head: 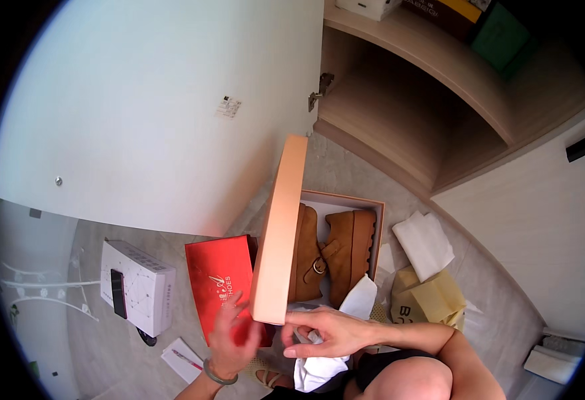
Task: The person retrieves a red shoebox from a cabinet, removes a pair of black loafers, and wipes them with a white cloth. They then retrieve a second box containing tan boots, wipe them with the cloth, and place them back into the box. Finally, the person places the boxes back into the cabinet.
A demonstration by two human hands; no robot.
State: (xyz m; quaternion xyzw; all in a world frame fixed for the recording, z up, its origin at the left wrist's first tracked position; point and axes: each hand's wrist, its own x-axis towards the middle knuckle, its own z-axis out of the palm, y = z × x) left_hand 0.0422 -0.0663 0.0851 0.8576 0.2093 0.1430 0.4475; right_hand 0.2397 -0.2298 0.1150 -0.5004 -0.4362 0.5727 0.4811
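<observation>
An orange-tan shoebox lid (281, 225) stands on edge beside an open shoebox (380, 220). Inside the box lie brown suede shoes, one with a buckled strap (308, 255), the other with a thick ridged sole (360, 245). My right hand (330, 332) is at the lid's near end, its fingers curled; whether they grip it is unclear. White paper or cloth (320, 370) hangs beneath that hand. My left hand (235, 337), with a bangle on the wrist, is left of the lid's near end, fingers apart and holding nothing, over a red shoebox (220, 285).
A large white cabinet door (162, 110) stands open at left, beside wooden shelves (397, 110). On the floor are a white box (137, 285) bearing a phone (118, 294), a paper with a pen (182, 360), folded white cloth (425, 245) and a yellowish bag (422, 300).
</observation>
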